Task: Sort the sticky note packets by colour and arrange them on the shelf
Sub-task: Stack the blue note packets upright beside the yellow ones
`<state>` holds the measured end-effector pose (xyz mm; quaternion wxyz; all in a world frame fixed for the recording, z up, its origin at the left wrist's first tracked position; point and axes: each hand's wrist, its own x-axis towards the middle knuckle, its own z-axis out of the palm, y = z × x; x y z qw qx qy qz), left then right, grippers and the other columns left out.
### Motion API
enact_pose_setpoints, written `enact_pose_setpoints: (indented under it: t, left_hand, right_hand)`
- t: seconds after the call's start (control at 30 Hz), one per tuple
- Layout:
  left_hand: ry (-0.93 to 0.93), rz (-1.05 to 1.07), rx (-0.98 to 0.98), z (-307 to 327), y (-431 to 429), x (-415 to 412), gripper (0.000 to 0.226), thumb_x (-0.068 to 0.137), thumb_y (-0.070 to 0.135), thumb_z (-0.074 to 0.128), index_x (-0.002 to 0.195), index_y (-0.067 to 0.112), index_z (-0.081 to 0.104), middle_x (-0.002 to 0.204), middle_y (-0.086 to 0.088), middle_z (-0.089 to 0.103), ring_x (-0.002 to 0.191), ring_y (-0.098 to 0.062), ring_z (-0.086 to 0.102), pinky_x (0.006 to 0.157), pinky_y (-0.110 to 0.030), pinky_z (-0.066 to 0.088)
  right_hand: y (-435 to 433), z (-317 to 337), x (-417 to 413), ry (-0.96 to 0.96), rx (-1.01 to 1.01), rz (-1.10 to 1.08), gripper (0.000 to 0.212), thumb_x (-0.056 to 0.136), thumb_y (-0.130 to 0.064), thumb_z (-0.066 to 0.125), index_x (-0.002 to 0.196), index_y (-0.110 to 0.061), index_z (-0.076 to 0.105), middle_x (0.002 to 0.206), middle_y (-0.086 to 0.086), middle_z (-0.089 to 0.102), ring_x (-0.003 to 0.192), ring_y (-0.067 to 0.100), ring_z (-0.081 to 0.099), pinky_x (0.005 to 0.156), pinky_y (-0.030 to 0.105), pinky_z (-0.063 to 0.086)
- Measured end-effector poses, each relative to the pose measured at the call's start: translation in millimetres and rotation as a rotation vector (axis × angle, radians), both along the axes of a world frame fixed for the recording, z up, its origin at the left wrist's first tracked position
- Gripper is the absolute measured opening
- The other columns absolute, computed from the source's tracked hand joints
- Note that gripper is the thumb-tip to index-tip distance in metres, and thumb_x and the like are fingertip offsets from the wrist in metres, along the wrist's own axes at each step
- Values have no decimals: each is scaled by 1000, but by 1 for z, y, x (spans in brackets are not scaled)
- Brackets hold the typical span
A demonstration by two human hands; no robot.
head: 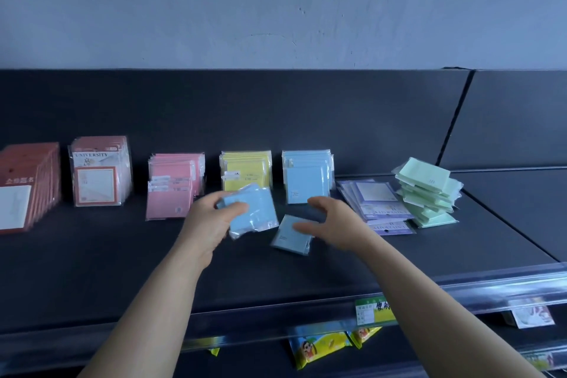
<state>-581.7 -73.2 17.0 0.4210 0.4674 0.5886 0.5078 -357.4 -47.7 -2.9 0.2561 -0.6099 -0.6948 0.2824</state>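
My left hand (211, 218) grips a small stack of blue sticky note packets (254, 212) above the dark shelf (122, 270). My right hand (331, 224) hovers with fingers spread over another blue packet (288, 238) lying flat on the shelf, thumb touching it. Upright rows stand at the back: pink (171, 187), yellow (245, 169), blue (306, 175). A purple pile (377, 202) and a green pile (429, 193) lie loosely stacked at the right.
Red packets (27, 187) and red-and-white "University" packets (98, 172) stand at the far left. A clear price rail (460, 288) with a green label runs along the shelf front. Colourful snack bags (319, 344) hang below it.
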Motion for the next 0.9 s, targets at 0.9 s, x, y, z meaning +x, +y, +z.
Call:
enact_pose_setpoints:
  t: [0.9]
  left_hand:
    - [-364,-282,-66,-8,-3,53,25,98,19,53,119,7,51,116,-14,65,106,-29,65,86,-45,55]
  right_hand:
    - [-2,-8,0,646,-115,-31,34,82,-34,72,87,0,69,84,5,70,74,12,61,75,28,53]
